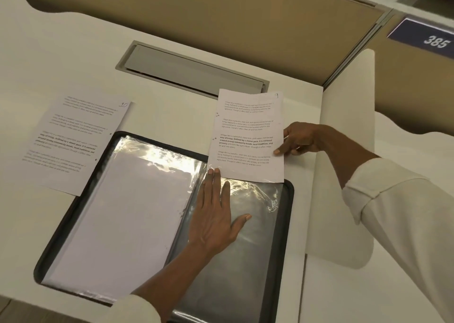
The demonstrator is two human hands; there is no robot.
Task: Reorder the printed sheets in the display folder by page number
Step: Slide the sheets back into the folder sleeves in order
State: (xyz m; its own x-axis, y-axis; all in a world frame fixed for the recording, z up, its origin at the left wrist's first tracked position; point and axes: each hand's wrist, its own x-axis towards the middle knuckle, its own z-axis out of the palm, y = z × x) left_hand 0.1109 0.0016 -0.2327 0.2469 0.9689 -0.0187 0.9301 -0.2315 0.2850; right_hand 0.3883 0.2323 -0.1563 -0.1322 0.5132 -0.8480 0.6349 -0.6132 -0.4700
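- The tabletop carries everything. There is bare room between the folder and the cable hatch, but a white side panel stands close on the right, so I judge that wide moves should go to the left.
- The display folder lies open before me, near the front edge. Its left pocket is full of white pages and its right pocket looks empty.
- The sheet marked 10 lies flat on the left, touching the folder's rim. I think it is parked there until its turn.
- The held sheet has its lower edge at the mouth of the right pocket. I cannot read its number surely.
- My left hand lies flat on the right pocket, with the grip apart and the fingers straight. I believe it steadies the plastic.
- My right hand has its grip clamped on the held sheet's right edge, to steer it.
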